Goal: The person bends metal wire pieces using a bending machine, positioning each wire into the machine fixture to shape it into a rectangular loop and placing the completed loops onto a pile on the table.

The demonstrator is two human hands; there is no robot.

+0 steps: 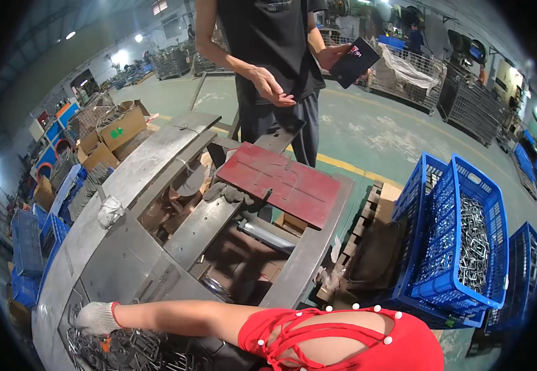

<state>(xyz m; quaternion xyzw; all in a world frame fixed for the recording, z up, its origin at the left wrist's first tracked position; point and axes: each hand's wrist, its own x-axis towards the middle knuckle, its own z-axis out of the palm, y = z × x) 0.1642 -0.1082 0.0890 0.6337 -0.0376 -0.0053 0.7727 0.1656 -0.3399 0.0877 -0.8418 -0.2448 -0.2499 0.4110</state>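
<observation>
My right hand (97,318), in a white knitted glove, reaches across to the lower left, at the edge of a heap of dark bent metal wire pieces (141,352). Its fingers look curled; what they hold, if anything, is hidden. A thin bent wire (74,309) shows beside the fingertips, and a small orange bit (106,344) lies just below the hand. Out of frame is my left hand. Under the heap, a grey metal worktable (120,253) extends away from me.
Across the bench stands a person (274,55) holding a black booklet (354,62). A red plate (287,182) with a bent wire outline and dark gloves (228,193) sit on the frame. Crumpled white material (110,211) lies left. Blue crates (460,247) of metal parts stand right.
</observation>
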